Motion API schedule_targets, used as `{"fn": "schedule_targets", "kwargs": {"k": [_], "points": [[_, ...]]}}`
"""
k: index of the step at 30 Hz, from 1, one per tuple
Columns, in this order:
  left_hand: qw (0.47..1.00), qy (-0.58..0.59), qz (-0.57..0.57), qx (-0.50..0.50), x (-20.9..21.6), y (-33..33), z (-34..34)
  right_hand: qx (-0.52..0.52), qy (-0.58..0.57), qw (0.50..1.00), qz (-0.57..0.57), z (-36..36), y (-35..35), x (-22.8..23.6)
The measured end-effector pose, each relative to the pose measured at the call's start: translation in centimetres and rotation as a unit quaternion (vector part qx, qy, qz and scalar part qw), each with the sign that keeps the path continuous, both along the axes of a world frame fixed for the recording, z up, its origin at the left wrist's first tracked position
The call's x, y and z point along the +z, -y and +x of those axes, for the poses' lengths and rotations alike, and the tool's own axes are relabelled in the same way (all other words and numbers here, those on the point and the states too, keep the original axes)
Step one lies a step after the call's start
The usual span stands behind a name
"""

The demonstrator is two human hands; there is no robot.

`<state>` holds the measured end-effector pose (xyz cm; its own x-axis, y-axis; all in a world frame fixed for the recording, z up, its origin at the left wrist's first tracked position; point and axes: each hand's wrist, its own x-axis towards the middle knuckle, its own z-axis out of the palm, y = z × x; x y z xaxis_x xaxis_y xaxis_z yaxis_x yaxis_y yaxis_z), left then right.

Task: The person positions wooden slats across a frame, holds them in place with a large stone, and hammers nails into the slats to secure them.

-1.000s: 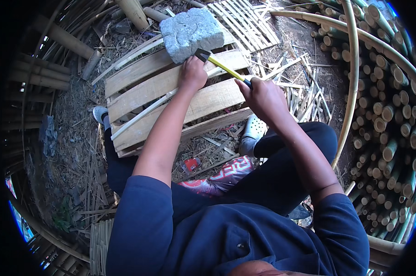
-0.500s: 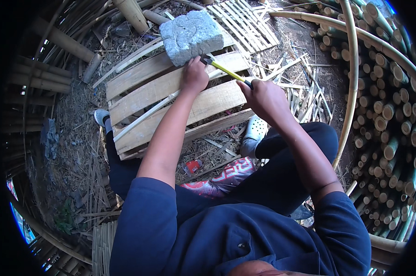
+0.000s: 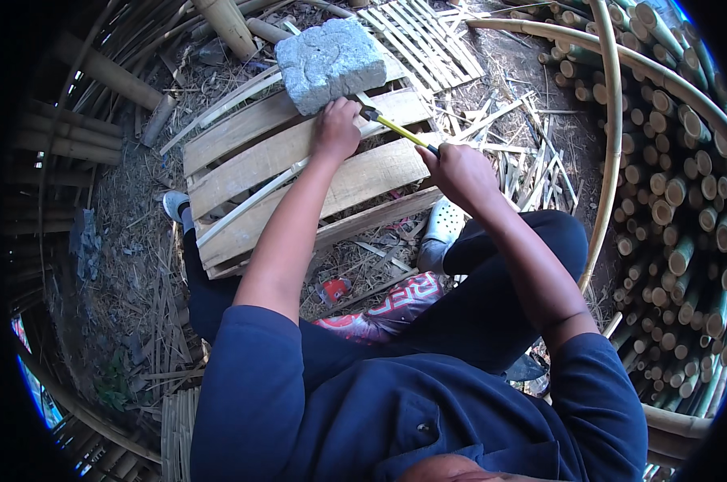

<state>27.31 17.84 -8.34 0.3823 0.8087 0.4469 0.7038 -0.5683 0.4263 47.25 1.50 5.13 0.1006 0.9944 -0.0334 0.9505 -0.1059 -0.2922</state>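
Note:
My left hand (image 3: 337,128) is closed at the near edge of a rough grey stone block (image 3: 330,66); what its fingers hold is hidden. My right hand (image 3: 462,173) grips a hammer (image 3: 399,131) with a yellow handle and a dark head. That head is close to the right of my left fingers, by the block's lower edge. Beneath both hands lies a slatted wooden platform (image 3: 251,178), and the block rests on its far part. A thin pale strip (image 3: 251,202) slants across the slats and passes beneath my left forearm.
Cut bamboo poles (image 3: 673,189) are stacked on the right, behind a curved pole (image 3: 612,145). A slatted panel (image 3: 428,44) lies beyond the block. Loose bamboo slivers (image 3: 532,173) litter the ground. A printed red-and-grey sack (image 3: 392,309) lies between my legs.
The hammer head has moved slightly right and down, away from my left fingers. My right hand has shifted a little lower. The camera's view has shifted slightly.

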Motion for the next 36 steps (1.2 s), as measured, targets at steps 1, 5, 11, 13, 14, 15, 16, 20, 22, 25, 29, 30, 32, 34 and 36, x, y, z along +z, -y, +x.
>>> {"fn": "schedule_targets", "kwargs": {"k": [1,5,11,13,14,15,16,20,22,25,29,30,32,34,36], "points": [[1.0,-0.001,0.004,-0.001,-0.1,-0.1,-0.1,0.005,0.019,1.0,-0.022,-0.2,-0.2,0.2],[0.999,0.017,-0.028,0.018,0.0,0.3,-0.1,0.013,-0.027,0.997,0.072,-0.6,-0.1,0.7],[1.0,0.008,0.002,0.016,0.0,0.1,-0.3,0.011,0.027,0.998,0.048,-0.5,-0.2,-0.1],[1.0,-0.001,-0.019,0.022,0.2,0.3,-0.3,0.01,0.017,0.996,0.091,-0.5,0.1,-0.1],[1.0,0.011,-0.01,0.02,0.3,0.1,-0.1,0.019,0.022,0.997,0.071,-0.1,-0.3,-0.5],[1.0,0.022,0.0,0.015,0.5,-0.2,0.0,0.025,0.027,0.998,0.053,0.2,-0.6,-0.7],[1.0,0.015,-0.023,-0.004,0.5,0.0,0.0,0.009,0.025,1.0,0.0,0.4,-0.6,-0.8],[1.0,0.013,-0.007,0.014,0.5,0.3,0.1,0.015,-0.02,0.997,0.066,-0.8,-0.3,0.9],[1.0,0.016,-0.005,0.007,0.4,0.4,0.1,0.01,-0.017,0.999,0.045,-0.3,-0.7,-0.1],[1.0,0.018,-0.008,-0.009,0.0,0.0,0.0,-0.002,-0.006,0.999,-0.036,0.0,-0.9,-0.1],[0.997,0.066,-0.029,-0.016,-0.2,-0.4,-0.1,-0.008,-0.047,0.999,0.017,-0.8,-0.6,2.2],[0.997,0.069,-0.023,-0.024,-0.2,-0.2,0.0,-0.009,-0.042,0.999,0.014,-0.7,-0.4,1.6],[0.997,0.06,-0.004,-0.043,0.1,0.0,0.4,-0.011,-0.002,0.999,-0.041,0.2,-0.5,-0.5],[0.997,0.062,0.016,-0.039,-0.8,-0.1,-0.2,-0.001,-0.002,1.0,-0.023,-0.4,-0.3,0.2],[0.997,0.071,-0.014,-0.023,-0.7,0.0,-0.3,0.006,-0.032,0.999,0.02,-0.9,-0.2,1.1]]}}
